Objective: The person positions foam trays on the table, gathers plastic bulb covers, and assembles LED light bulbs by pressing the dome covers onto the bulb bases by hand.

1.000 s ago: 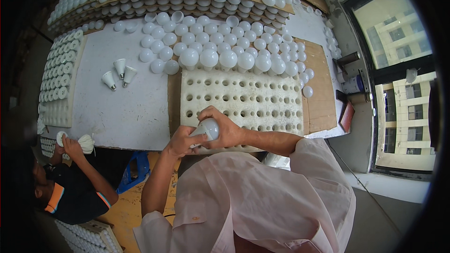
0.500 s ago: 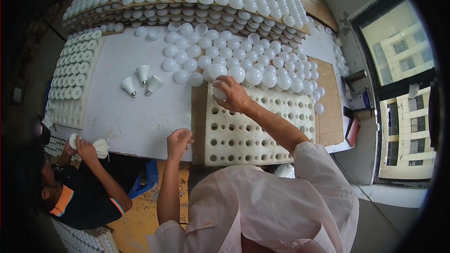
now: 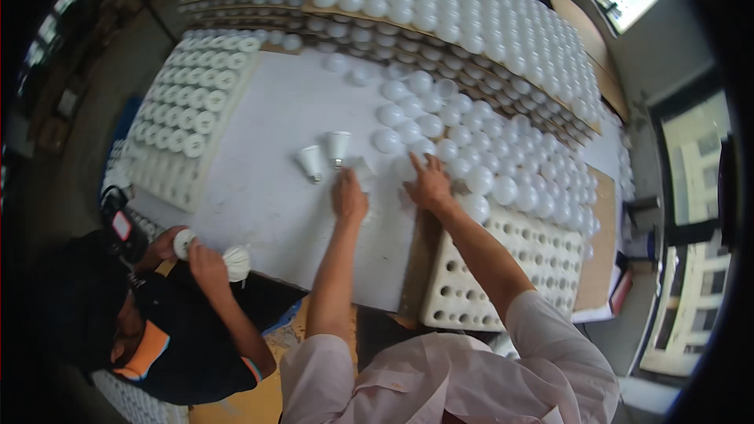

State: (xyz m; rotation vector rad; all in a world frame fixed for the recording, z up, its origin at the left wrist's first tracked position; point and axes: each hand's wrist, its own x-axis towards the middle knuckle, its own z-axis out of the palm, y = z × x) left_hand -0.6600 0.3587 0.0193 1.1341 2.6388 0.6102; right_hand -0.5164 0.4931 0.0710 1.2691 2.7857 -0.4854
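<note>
My left hand [image 3: 349,198] is over the white tabletop, its fingers closed around the screw end of a white bulb body [image 3: 364,171], which is blurred. Two similar bulb bodies, one upper [image 3: 338,146] and one lower left [image 3: 311,162], lie just beyond the fingertips. My right hand [image 3: 431,185] is open with fingers apart and holds nothing. Its fingertips are beside a frosted white dome cover [image 3: 424,148] at the left edge of a spread of such covers. Below that wrist, another dome cover [image 3: 475,206] sits at the corner of a perforated white foam tray [image 3: 471,308].
Stacked boards of dome covers [image 3: 455,8] line the back. At left, a foam tray [image 3: 169,180] carries rows of round white parts. A co-worker's hands [image 3: 200,259] hold a round white part and a white bundle at the lower left. Windows [image 3: 691,157] are at right.
My right hand has let go of a dome cover at the foam tray's corner and moved left. My left hand has reached forward to a bulb body. The whole view has shifted rightward and tilted.
</note>
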